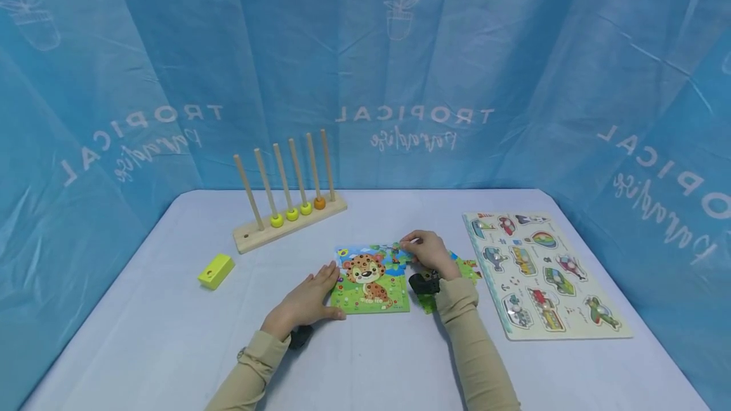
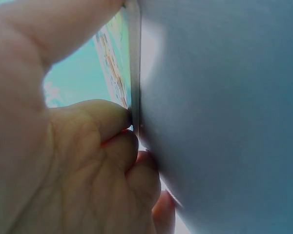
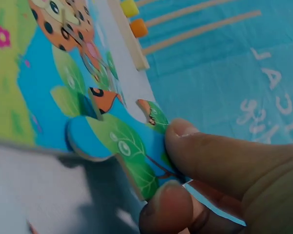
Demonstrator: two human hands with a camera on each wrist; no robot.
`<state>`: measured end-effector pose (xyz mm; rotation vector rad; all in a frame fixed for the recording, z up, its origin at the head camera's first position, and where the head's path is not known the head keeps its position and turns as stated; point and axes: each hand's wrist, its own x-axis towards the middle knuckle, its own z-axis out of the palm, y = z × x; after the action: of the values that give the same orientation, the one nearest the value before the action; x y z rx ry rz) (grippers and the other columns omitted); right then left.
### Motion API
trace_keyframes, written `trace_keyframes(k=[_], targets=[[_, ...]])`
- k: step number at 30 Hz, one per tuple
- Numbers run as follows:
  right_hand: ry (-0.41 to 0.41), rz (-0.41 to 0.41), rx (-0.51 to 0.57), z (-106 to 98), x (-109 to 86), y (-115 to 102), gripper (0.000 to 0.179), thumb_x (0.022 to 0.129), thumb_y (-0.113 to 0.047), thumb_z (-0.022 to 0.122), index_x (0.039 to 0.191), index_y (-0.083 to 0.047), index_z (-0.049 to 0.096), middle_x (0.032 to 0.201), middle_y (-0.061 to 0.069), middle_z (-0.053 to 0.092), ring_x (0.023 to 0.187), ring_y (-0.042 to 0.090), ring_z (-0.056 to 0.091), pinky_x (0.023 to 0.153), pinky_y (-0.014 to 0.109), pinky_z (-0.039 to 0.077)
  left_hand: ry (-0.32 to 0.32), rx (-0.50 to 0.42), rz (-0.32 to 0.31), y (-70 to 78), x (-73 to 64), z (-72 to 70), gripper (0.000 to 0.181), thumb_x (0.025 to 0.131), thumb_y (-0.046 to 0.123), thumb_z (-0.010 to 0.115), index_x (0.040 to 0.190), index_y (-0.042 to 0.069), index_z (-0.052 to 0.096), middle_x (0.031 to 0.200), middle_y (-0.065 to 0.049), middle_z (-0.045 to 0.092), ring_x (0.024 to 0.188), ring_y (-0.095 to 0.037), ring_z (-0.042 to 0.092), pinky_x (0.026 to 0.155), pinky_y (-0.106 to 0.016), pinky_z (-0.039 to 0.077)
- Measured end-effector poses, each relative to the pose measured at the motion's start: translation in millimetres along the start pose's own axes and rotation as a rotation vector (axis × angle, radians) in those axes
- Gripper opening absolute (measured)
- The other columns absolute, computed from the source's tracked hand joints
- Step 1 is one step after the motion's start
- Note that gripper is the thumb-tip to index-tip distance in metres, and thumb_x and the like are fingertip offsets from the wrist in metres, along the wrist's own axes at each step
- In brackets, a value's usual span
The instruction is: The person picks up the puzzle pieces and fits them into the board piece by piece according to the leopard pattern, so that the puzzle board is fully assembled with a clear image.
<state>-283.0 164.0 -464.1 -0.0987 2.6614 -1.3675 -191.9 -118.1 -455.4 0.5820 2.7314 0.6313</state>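
A jigsaw puzzle (image 1: 374, 278) with a cartoon leopard on green grass lies flat at the middle of the table. My left hand (image 1: 308, 297) rests at its left side with the thumb spread; in the left wrist view its fingers touch the puzzle's edge (image 2: 135, 73). Between thumb and fingertips, my right hand (image 1: 431, 252) pinches a jigsaw piece (image 3: 129, 139) with blue sky and green leaves. That piece is tilted at the puzzle's upper right corner, its knob overlapping the picture in the right wrist view. Loose jigsaw pieces (image 1: 469, 269) lie beside and partly under the right hand and wrist.
A wooden peg stand (image 1: 254, 240) with upright rods and yellow and orange beads stands at the back left. Nearer the left edge is a yellow block (image 1: 216, 271). A vehicle peg board (image 1: 537, 328) lies at the right, and a blue curtain (image 1: 365, 68) surrounds the table.
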Motion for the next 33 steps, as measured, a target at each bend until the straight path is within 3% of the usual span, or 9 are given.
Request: trace_keyframes(k=[14, 28, 33], targets=[[-0.001, -0.065, -0.044, 22, -1.8, -10, 0.018, 0.094, -0.022, 0.065, 0.103, -0.007, 0.069, 0.088, 0.011, 0.066, 0.065, 0.018, 0.055, 0.058, 0.031, 0.048, 0.001, -0.004, -0.01, -0.2, -0.5, 0.5, 0.094, 0.082, 0.04, 0.074, 0.151, -0.003, 0.026, 0.161, -0.018, 0.018, 0.15, -0.035, 0.018, 0.123, -0.051, 0.018], [0.098, -0.171, -0.192, 37, -2.9, -10, 0.019, 0.092, -0.025, 0.067, 0.099, -0.007, 0.064, 0.074, 0.008, 0.06, 0.055, 0.016, 0.044, 0.049, 0.029, 0.037, 0.005, -0.004, 0.004, -1.1, -0.1, 1.3, 0.094, 0.082, 0.04, 0.074, 0.15, -0.004, 0.027, 0.161, -0.019, 0.018, 0.149, -0.036, 0.019, 0.123, -0.052, 0.019], [0.11, -0.172, -0.235, 38, -1.0, -9, 0.022, 0.091, -0.026, 0.069, 0.099, -0.006, 0.062, 0.078, 0.009, 0.062, 0.059, 0.016, 0.049, 0.052, 0.029, 0.042, 0.006, -0.005, 0.001, -1.6, 0.9, 1.6, 0.094, 0.082, 0.04, 0.074, 0.151, -0.003, 0.026, 0.161, -0.018, 0.018, 0.149, -0.036, 0.018, 0.123, -0.052, 0.018]])
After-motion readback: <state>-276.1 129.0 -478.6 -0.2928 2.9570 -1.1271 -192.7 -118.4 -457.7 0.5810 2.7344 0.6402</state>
